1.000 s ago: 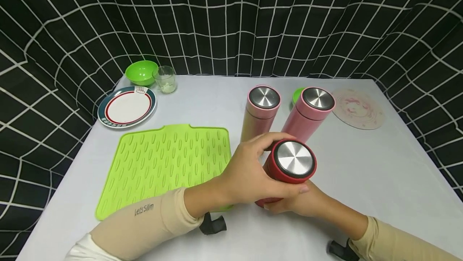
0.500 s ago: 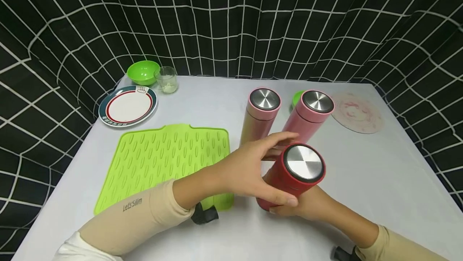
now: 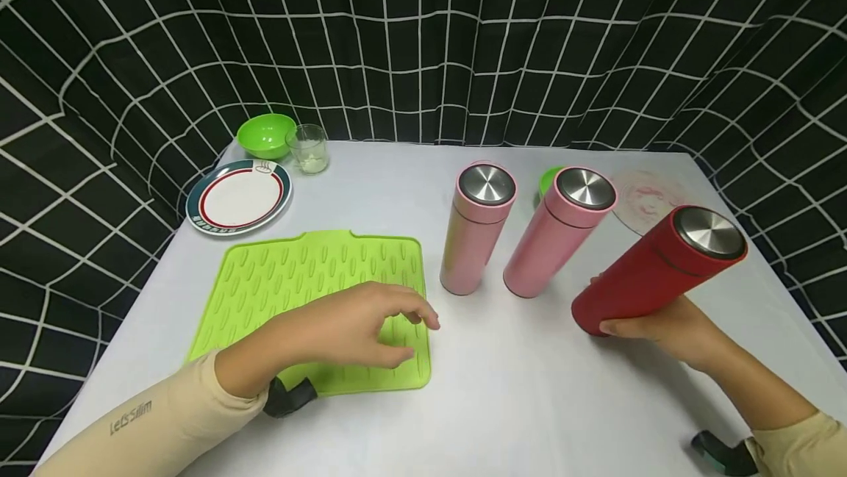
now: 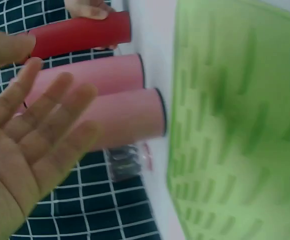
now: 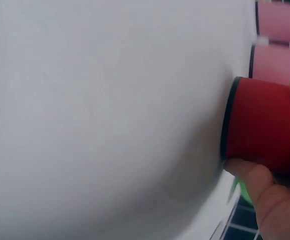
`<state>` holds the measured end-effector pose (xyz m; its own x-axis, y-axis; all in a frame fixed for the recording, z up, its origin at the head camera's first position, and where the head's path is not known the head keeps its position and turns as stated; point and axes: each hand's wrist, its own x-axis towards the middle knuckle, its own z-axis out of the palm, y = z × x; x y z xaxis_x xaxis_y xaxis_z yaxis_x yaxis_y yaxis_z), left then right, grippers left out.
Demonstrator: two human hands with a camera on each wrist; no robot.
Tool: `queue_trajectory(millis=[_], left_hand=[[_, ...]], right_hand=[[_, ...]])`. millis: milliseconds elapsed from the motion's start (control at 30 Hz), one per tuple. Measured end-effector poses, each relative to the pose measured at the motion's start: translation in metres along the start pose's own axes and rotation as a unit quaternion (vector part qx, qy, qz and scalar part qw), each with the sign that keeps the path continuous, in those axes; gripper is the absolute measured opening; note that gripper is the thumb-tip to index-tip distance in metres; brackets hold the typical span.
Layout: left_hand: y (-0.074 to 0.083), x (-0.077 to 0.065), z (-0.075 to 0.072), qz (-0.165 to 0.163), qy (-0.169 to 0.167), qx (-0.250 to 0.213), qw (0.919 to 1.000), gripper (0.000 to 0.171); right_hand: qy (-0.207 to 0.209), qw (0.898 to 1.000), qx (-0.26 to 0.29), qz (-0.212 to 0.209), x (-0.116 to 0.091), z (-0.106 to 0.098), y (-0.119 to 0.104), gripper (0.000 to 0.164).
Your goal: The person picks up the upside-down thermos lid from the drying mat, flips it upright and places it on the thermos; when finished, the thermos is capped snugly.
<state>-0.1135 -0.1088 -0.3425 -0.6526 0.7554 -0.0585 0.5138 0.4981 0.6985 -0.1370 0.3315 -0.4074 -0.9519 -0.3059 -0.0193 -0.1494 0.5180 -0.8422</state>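
Note:
My right hand [image 3: 668, 326] grips a red thermos [image 3: 645, 275] low on its body, at the right of the head view. The thermos has a brushed steel lid. In the right wrist view its dark base rim stands right at the white tabletop, with the thumb [image 5: 255, 180] along its lower side. Two pink thermoses, a left one [image 3: 471, 242] and a right one [image 3: 552, 242], stand upright left of the red one. My left hand [image 3: 357, 323] hovers over the right part of a green ribbed mat [image 3: 265, 282], its fingers spread apart and holding nothing.
At the back left are a plate [image 3: 240, 198] with a dark rim, a green bowl [image 3: 266, 135] and a glass [image 3: 309, 150]. A green item [image 3: 548, 179] shows behind the right pink thermos. A pale round mat [image 3: 638, 198] lies at the back right, partly behind the red thermos.
The right hand has carried the red thermos rightward, away from the pink ones. The left hand has let go of it and drawn back left over the green mat.

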Motion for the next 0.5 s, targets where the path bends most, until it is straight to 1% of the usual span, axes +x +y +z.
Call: queue_trajectory(millis=[67,100,200,267,367,500], left_hand=[[-0.004,-0.003,0.0,0.009,0.027,-0.009,0.9995,0.03],[-0.005,-0.006,0.001,0.016,0.043,-0.018,0.9988,0.028],[-0.008,-0.01,0.001,0.032,0.094,-0.048,0.9939,0.027],[-0.009,-0.012,0.0,0.04,0.114,-0.058,0.991,0.027],[-0.012,-0.013,-0.001,0.043,0.123,-0.069,0.9891,0.028],[-0.015,-0.012,0.0,0.036,0.111,-0.072,0.9906,0.028]], right_hand=[[0.007,1.0,-0.017,0.015,0.01,-0.009,0.004,0.06],[0.009,0.999,-0.021,0.023,0.011,-0.011,0.007,0.061],[0.012,0.999,-0.026,0.045,0.016,-0.016,0.013,0.06],[0.008,0.999,-0.017,0.046,0.019,-0.017,0.015,0.061],[0.003,0.999,-0.009,0.039,0.023,-0.018,0.017,0.061],[0.003,0.999,-0.013,0.044,0.026,-0.02,0.016,0.061]])
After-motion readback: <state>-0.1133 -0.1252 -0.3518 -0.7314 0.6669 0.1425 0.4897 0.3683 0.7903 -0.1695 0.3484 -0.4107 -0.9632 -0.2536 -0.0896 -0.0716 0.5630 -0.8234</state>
